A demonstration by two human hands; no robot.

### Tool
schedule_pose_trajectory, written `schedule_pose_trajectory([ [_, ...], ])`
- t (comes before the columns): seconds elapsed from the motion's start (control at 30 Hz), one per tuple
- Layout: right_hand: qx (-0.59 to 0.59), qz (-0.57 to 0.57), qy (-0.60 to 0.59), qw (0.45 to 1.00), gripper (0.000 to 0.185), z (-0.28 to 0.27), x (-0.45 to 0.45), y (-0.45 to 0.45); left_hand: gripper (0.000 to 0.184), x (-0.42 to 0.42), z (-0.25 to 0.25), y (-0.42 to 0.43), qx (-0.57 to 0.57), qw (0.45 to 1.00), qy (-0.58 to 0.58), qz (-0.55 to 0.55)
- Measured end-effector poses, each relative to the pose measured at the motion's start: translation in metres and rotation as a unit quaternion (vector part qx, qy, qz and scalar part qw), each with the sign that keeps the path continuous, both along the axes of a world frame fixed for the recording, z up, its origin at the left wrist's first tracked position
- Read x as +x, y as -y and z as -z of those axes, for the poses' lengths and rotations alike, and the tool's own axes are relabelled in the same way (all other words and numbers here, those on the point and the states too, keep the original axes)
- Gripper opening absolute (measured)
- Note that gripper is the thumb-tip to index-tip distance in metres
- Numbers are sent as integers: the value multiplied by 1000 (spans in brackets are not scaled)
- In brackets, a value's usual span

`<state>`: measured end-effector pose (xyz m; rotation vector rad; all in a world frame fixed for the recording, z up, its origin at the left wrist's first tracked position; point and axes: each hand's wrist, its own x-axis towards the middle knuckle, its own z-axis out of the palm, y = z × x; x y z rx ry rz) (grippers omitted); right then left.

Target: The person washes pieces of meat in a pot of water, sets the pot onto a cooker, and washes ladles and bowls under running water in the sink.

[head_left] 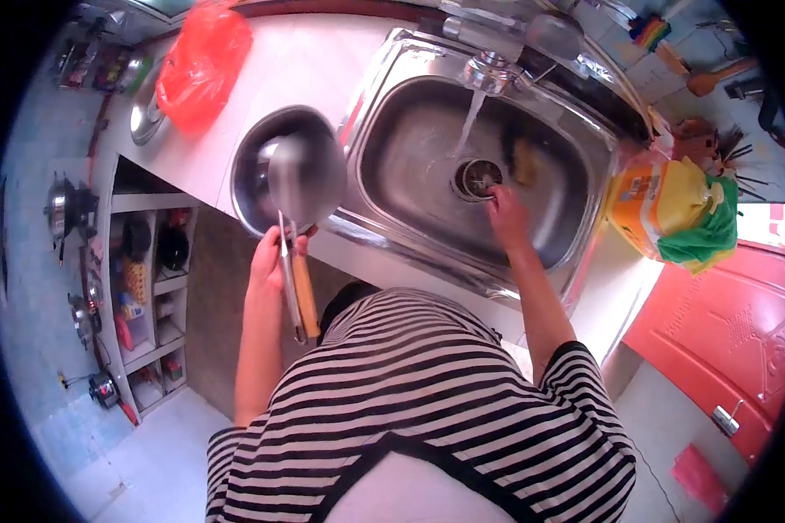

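Observation:
My left hand [270, 257] is closed around a long metal handle and a wooden handle [303, 301] side by side. The metal handle runs up to a round, blurred utensil head [310, 179], probably a ladle. It lies over a deep metal pan [251, 179] at the counter's edge. Which handle belongs to the pan I cannot tell. My right hand [506, 209] reaches into the steel sink [392, 157], fingers pinched at the rim of the drain strainer [480, 179], which has dark bits in it. Water [471, 122] runs from the tap [488, 74] into the sink near the strainer.
A red plastic bag [205, 70] lies on the counter at the left, beside a metal lid [146, 113]. Right of the sink stands a yellow oil jug [663, 196] with a green cloth [702, 235] on it. Something yellow and dark [523, 161] lies in the sink. Open shelves [153, 296] stand at the left.

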<state>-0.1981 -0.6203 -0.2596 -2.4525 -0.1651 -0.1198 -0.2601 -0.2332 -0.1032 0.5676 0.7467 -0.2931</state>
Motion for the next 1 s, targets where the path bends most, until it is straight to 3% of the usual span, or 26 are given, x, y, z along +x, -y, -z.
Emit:
schedule_pose_trajectory([
  [0.07,2,2,25,1000,18,0,1,3,30,14,21,-4,-28,1000,-3,4],
  [0.1,-20,17,-19,999,19,-17,-2,3,31,22,25,-2,-31,999,9,17],
  [0.13,-44,34,-61,997,20,-27,-5,1,28,30,23,6,31,999,9,4],
  [0.27,-32,73,5,997,18,-35,-19,-2,27,67,56,-13,-37,994,49,92],
  [0.33,-3,78,2,997,17,-49,-27,0,29,85,68,-22,-51,994,-20,97],
  [0.43,-59,124,36,990,16,-61,-35,-1,29,109,81,-28,-59,994,-5,97],
  [0.63,-57,163,27,985,17,-93,-42,-10,48,120,77,-39,56,993,18,99],
  [0.7,-68,173,33,982,17,-92,-41,-12,48,113,70,-42,51,989,67,126],
  [0.83,-62,186,43,980,17,-92,-39,-21,48,97,59,-54,123,976,52,172],
  [0.9,-62,177,62,980,17,-95,-38,-25,38,83,44,-65,183,964,22,190],
  [0.93,-61,163,84,981,18,-97,-37,-26,32,79,42,-77,409,891,74,183],
  [0.97,-62,167,85,980,18,-97,-36,-26,27,80,41,-83,611,764,124,164],
  [1.0,-59,169,70,981,17,-97,-35,-27,26,85,26,-79,618,754,170,143],
])
